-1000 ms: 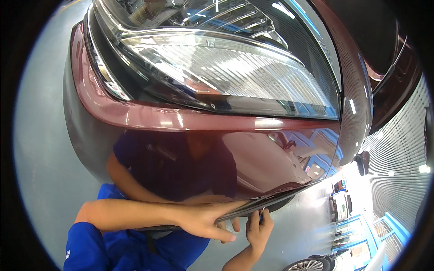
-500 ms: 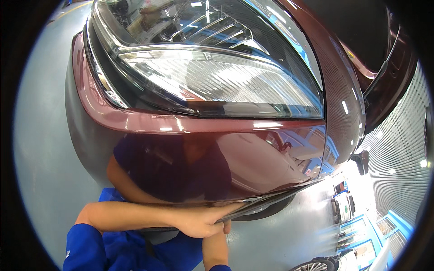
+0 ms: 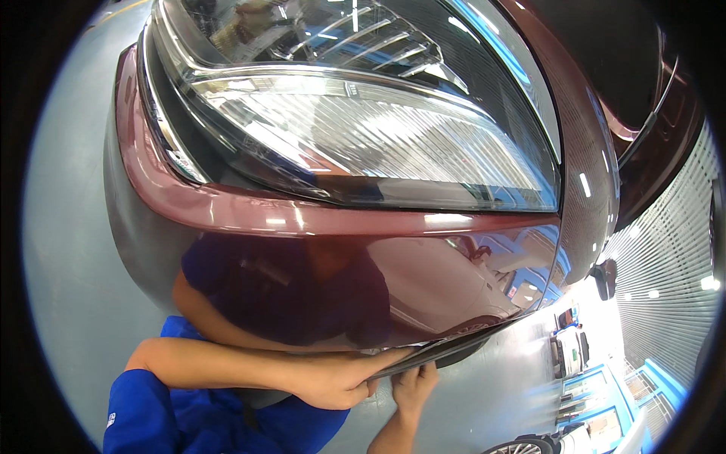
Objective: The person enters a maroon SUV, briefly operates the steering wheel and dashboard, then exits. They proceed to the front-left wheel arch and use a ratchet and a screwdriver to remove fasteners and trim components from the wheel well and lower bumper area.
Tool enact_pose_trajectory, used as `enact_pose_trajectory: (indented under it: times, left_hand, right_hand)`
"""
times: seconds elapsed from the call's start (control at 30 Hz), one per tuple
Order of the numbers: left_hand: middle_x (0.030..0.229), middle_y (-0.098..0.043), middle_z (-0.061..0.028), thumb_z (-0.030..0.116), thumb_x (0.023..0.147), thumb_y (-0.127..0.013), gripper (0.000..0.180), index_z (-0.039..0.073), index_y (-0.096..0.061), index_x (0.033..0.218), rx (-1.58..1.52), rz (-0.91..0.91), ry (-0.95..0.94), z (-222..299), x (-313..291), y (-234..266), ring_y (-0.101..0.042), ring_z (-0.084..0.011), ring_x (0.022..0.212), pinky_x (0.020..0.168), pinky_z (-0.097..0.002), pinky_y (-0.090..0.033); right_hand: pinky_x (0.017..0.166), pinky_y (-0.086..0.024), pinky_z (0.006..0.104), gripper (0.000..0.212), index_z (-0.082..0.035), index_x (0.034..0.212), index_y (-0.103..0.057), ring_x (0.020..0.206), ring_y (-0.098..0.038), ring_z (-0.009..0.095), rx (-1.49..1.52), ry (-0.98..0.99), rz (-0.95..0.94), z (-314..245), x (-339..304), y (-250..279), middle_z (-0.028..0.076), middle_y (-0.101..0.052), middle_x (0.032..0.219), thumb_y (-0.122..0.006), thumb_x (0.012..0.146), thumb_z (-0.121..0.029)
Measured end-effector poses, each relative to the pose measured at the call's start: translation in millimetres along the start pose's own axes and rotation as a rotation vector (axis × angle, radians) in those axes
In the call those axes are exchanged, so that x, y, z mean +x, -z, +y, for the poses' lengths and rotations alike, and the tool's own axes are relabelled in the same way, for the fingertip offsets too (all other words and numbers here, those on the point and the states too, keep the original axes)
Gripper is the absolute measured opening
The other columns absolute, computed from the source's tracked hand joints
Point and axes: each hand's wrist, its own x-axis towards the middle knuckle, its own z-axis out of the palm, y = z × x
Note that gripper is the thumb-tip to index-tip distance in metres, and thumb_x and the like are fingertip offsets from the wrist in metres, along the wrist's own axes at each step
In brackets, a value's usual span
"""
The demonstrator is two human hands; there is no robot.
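Observation:
A glossy dark red car bumper (image 3: 333, 280) fills the middle, below a large clear headlight (image 3: 378, 129). Along the bumper's bottom edge runs a black trim strip (image 3: 454, 347), by the wheel arch. My left hand (image 3: 336, 382) reaches in from the left and grips the near end of this strip. One finger stretches along its upper side, while the others curl underneath. Just to the right, my right hand (image 3: 412, 387) comes up from below with its bent fingertips closed on the strip's lower edge. The inner side of the strip is hidden from me.
A dark red raised panel (image 3: 665, 151) is at the upper right, and a side mirror (image 3: 605, 278) sticks out below it. Grey floor (image 3: 68, 189) lies to the left. Another car's wheel (image 3: 525, 446) and a white vehicle (image 3: 569, 352) stand farther off at the right.
My right hand has come out from behind the left hand and moved right along the strip. My left hand stays at the strip. The view has shifted slightly.

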Motion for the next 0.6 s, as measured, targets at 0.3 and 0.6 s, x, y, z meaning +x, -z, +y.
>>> enact_pose_trajectory:
  times: [0.3, 0.6]
  left_hand:
    - [0.095, -0.060, -0.0112, 0.002, 0.092, -0.049, 0.084, 0.012, -0.009, 0.165, 0.036, -0.063, 0.002, -5.8, -2.5, -2.0, -0.060, -0.0227, 0.086, 0.081, -0.0347, -0.051]
    - [0.107, -0.061, -0.0125, 0.007, 0.090, -0.059, 0.087, 0.009, -0.013, 0.164, -0.063, -0.064, -0.188, -8.3, -15.1, -5.7, -0.060, -0.0212, 0.079, 0.071, -0.0331, -0.051]
  right_hand:
    - [0.060, -0.047, 0.0292, 0.029, -0.003, 0.092, -0.058, 0.068, -0.058, 0.015, 0.473, 0.113, 0.351, 70.8, -7.9, -96.4, 0.005, -0.061, 0.077, -0.061, 0.100, -0.031]
    - [0.058, -0.048, 0.0300, 0.037, -0.005, 0.094, -0.055, 0.066, -0.059, 0.016, 0.525, -0.026, 0.464, 77.0, -31.8, -107.2, 0.007, -0.061, 0.078, -0.059, 0.100, -0.040]
